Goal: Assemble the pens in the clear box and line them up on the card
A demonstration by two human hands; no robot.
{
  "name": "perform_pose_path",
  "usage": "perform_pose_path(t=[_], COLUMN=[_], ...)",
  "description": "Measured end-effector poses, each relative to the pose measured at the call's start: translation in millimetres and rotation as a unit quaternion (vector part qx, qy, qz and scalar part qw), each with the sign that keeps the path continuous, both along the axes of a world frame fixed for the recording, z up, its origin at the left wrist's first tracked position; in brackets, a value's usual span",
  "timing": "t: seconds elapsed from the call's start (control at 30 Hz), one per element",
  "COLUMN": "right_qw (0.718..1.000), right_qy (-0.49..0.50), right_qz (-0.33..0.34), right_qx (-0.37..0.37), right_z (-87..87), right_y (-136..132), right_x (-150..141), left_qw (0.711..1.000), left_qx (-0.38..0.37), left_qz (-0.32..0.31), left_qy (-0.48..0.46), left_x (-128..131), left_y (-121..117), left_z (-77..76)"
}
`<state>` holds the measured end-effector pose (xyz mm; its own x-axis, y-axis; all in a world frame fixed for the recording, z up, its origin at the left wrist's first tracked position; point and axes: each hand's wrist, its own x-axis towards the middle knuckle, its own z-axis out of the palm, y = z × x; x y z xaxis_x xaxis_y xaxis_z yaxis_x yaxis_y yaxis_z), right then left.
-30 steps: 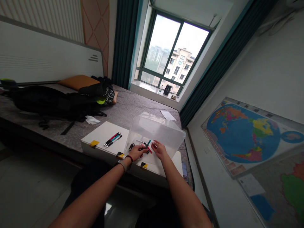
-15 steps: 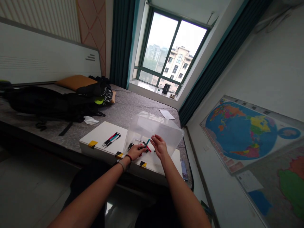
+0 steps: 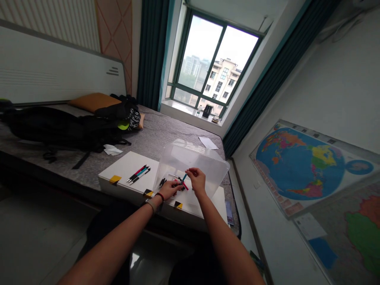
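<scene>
Between my two hands a teal pen [image 3: 184, 177] stands at a slant. My left hand [image 3: 169, 190] is closed around its lower end, with the fingertips over the open clear plastic box [image 3: 204, 160]. The fingers of my right hand [image 3: 198, 181] are pinched at the pen's upper end. A red pen part [image 3: 185, 186] and several small black and red pieces lie in the box below; my hands partly cover them. To the left, several pens [image 3: 138, 175] lie side by side on a white box [image 3: 117, 168].
The boxes rest on a grey marbled bed surface [image 3: 166, 124]. A dark backpack [image 3: 59, 128], an orange cushion [image 3: 95, 102] and a crumpled tissue [image 3: 112, 150] lie at left. A white paper sheet [image 3: 208, 143] is behind the plastic box. A world map [image 3: 299, 162] hangs at right.
My right hand has moved slightly left, and its fingers have closed on the upper end of the teal pen. My left hand has kept its hold in nearly the same place.
</scene>
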<state>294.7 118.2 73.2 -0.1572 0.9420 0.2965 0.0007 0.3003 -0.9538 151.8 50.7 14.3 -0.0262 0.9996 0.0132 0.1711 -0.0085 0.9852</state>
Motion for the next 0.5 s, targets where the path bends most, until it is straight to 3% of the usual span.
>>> perform_pose_path(t=[0.37, 0.5], right_qw=[0.993, 0.993], right_qy=[-0.107, -0.105], right_qz=[-0.028, -0.030], right_qx=[0.046, 0.053], right_z=[9.4, 8.7], right_y=[-10.2, -11.3], right_x=[-4.3, -2.4], left_qw=[1.000, 1.000], left_qx=[0.007, 0.004], left_qz=[-0.008, -0.008], left_qy=[-0.016, -0.029], left_x=[-0.2, -0.6], left_y=[1.3, 2.8], left_z=[-3.5, -6.9])
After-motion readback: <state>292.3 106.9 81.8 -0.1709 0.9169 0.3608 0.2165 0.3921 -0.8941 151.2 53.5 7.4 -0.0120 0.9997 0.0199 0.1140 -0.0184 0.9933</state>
